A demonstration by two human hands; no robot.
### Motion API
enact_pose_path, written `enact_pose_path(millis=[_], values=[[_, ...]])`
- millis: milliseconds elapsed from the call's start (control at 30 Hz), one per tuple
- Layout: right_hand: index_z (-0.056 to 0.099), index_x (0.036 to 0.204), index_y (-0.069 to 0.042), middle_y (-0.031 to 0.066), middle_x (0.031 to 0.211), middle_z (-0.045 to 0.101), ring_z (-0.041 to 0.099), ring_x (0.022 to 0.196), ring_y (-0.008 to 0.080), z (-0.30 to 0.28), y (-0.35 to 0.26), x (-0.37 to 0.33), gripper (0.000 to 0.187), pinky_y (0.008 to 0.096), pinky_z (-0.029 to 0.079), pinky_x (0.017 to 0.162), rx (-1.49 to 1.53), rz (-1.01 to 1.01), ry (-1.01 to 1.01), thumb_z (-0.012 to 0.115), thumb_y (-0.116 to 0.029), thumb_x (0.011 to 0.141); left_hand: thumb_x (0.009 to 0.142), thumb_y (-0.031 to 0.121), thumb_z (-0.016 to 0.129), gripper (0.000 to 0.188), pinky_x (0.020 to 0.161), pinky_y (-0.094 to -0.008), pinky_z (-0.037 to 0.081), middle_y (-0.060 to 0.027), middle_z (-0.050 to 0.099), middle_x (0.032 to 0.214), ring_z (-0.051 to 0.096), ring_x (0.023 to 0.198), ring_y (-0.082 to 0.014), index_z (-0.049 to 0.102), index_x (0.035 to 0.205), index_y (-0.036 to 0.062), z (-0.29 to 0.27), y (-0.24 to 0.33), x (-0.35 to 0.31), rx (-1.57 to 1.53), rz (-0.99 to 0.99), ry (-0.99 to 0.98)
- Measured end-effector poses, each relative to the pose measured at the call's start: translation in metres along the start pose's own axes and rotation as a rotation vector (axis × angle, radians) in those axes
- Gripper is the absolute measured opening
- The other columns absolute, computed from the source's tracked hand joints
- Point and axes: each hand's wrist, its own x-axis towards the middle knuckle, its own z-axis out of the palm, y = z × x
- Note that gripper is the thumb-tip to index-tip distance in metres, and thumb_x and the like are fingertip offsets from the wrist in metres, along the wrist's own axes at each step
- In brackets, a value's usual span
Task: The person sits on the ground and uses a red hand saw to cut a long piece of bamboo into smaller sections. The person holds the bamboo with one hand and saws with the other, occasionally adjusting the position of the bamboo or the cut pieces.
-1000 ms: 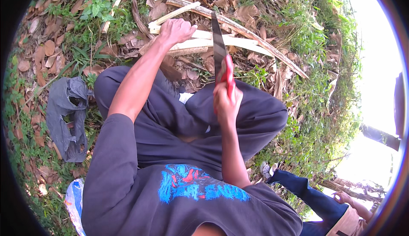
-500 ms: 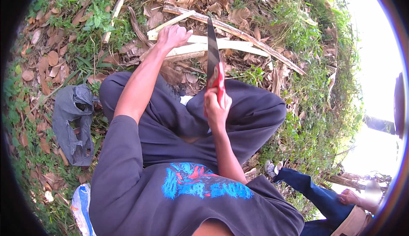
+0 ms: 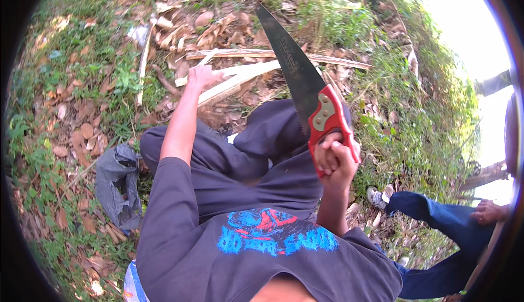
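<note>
The right grip is clasping a red-handled, dark-bladed metal handsaw, now turning its broad face upward, suggesting no cutting at this instant. Pale, split wooden strips are lying beside the left grip; whether it is grasping one, I cannot tell.
</note>
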Motion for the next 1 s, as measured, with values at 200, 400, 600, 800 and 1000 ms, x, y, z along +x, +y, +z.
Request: enact_pose_path(millis=[200,400,600,800,1000], values=[[0.059,0.081,0.008,-0.0046,0.043,0.034,0.030,0.031,0.0067,-0.089,-0.107,-0.075,0.021,0.0254,0.030,0.033,0.056,-0.222,0.107,0.050,-0.010,0.088,0.078,0.077,0.059,0.086,0.099,-0.0496,0.049,-0.0206,0.067,0.126,0.061,0.120,-0.0401,0.059,0.137,0.0157,-0.012,0.032,0.028,0.049,0.026,-0.056],[0.060,0.084,0.010,-0.0052,0.045,0.034,0.032,0.035,0.0051,-0.124,-0.142,-0.108,0.020,0.0244,0.031,0.035,0.087,-0.287,0.301,0.054,-0.009,0.087,0.081,0.068,0.063,0.076,0.097,-0.0511,0.048,-0.0262,0.067,0.119,0.064,0.112,-0.0425,0.065,0.128,0.0089,-0.037,-0.006,0.005,0.095,-0.050,-0.011],[0.059,0.084,0.011,-0.0049,0.044,0.035,0.029,0.032,0.0040,-0.106,-0.172,-0.133,0.021,0.0234,0.027,0.034,-0.102,-0.534,0.303,0.053,-0.009,0.088,0.082,0.072,0.061,0.078,0.094,-0.0527,0.049,-0.0279,0.068,0.115,0.064,0.109,-0.0440,0.068,0.117,0.0025,-0.028,0.028,-0.005,0.051,0.002,0.035],[0.058,0.084,0.012,-0.0035,0.044,0.037,0.031,0.035,0.0033,-0.012,-0.183,-0.087,0.021,0.0230,0.027,0.034,-0.150,-0.616,0.092,0.047,-0.006,0.087,0.082,0.076,0.057,0.077,0.080,-0.0546,0.053,-0.0223,0.071,0.098,0.068,0.094,-0.0443,0.074,0.101,0.0040,-0.009,0.004,-0.007,0.058,0.068,0.102],[0.055,0.091,0.007,-0.0046,0.045,0.038,0.035,0.035,0.0075,0.039,-0.060,-0.049,0.018,0.0244,0.034,0.038,-0.248,-0.350,-0.001,0.044,-0.008,0.092,0.075,0.085,0.054,0.083,0.076,-0.0485,0.055,-0.0249,0.072,0.090,0.071,0.090,-0.0400,0.076,0.097,0.0083,-0.025,0.015,-0.041,-0.032,0.050,0.109]])
